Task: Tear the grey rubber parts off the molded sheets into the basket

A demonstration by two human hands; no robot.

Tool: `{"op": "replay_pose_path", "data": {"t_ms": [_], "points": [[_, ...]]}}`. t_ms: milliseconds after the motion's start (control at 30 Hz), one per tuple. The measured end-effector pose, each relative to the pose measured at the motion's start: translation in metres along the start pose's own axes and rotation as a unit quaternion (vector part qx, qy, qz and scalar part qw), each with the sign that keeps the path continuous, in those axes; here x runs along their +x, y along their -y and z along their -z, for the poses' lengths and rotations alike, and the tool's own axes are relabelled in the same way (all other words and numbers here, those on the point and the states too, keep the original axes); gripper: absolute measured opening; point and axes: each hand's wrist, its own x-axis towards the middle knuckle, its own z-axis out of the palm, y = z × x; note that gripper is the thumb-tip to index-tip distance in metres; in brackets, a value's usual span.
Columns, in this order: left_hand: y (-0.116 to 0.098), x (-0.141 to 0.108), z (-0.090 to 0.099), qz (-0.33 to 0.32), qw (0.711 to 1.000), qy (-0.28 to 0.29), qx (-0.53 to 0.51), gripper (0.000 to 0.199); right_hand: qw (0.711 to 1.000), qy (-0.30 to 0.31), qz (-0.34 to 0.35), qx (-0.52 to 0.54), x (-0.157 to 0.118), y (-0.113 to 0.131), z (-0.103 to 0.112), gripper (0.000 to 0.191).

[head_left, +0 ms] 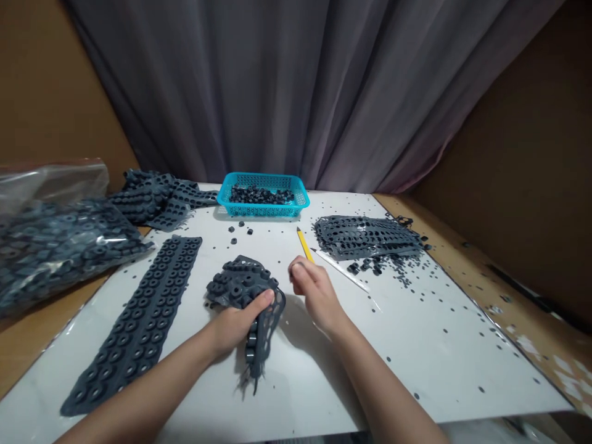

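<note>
My left hand (238, 324) is closed on a bunched dark grey rubber sheet (240, 280) moulded with rows of small ring-shaped parts. Its thumb presses on top, and a strip full of holes hangs down towards me with a frayed end. Just right of the sheet, my right hand (317, 290) is raised in a pinch, apart from it. A small dark rubber piece (291, 271) shows at those fingertips, mostly hidden by them. Flat on the left lies another rubber sheet (139, 320) with its rings in place.
A blue basket (263, 211) of small dark parts stands at the back. Left are a clear bag (60, 246) of parts and piled sheets (152, 197). Right lie perforated sheets (370, 237), a yellow pencil-like tool (304, 244), a white one (342, 270) and scattered black bits.
</note>
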Motion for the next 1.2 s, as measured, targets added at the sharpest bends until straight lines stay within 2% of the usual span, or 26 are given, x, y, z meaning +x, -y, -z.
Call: {"op": "replay_pose_path", "data": {"t_ms": [100,167,233,333,467,533,600,667,733,800,867,967,1067,1133,1200], "points": [[0.001,0.000,0.004,-0.071,0.992,0.029,0.102,0.038,0.981,0.077,0.045,-0.174,-0.004,0.005,-0.001,0.029],[0.000,0.001,0.005,-0.147,0.979,0.044,0.131,0.037,0.966,0.108,0.049,-0.230,-0.005,0.008,-0.003,0.026],[0.001,0.002,0.007,-0.191,0.968,0.047,0.153,0.036,0.955,0.127,0.049,-0.265,-0.006,0.010,-0.003,0.024],[0.001,0.003,0.010,-0.201,0.961,0.043,0.186,0.032,0.944,0.154,0.045,-0.287,-0.005,0.010,-0.001,0.026],[-0.005,0.001,0.011,-0.215,0.952,0.072,0.207,0.030,0.939,0.178,0.026,-0.294,-0.003,0.008,0.000,0.028],[-0.008,0.001,0.008,-0.199,0.960,0.056,0.190,0.029,0.936,0.178,0.031,-0.302,-0.003,0.008,0.000,0.027],[-0.010,0.003,0.005,-0.151,0.978,0.031,0.143,0.031,0.938,0.176,0.041,-0.295,-0.004,0.008,-0.001,0.024],[-0.011,0.005,0.000,-0.098,0.993,0.034,0.060,0.034,0.949,0.173,0.039,-0.259,-0.005,0.009,-0.002,0.022],[-0.012,0.005,-0.004,-0.059,0.995,0.059,-0.060,0.036,0.968,0.165,0.018,-0.187,-0.005,0.009,-0.004,0.024],[-0.015,0.002,-0.008,-0.009,0.981,0.084,-0.173,0.037,0.986,0.144,-0.020,-0.079,-0.006,0.007,-0.007,0.031],[-0.017,-0.002,-0.011,0.031,0.964,0.109,-0.241,0.038,0.989,0.117,-0.067,0.054,-0.007,0.004,-0.012,0.037],[-0.021,-0.006,-0.011,0.059,0.949,0.125,-0.283,0.036,0.957,0.098,-0.126,0.244,-0.007,0.000,-0.020,0.040],[-0.023,-0.005,-0.010,0.062,0.937,0.099,-0.329,0.028,0.906,0.085,-0.142,0.389,-0.006,0.000,-0.022,0.041],[-0.022,-0.004,-0.009,0.052,0.933,0.088,-0.344,0.026,0.883,0.088,-0.138,0.441,-0.005,0.001,-0.021,0.041],[-0.020,-0.002,-0.008,0.029,0.942,0.092,-0.320,0.030,0.884,0.095,-0.134,0.438,-0.002,0.002,-0.017,0.040]]}}
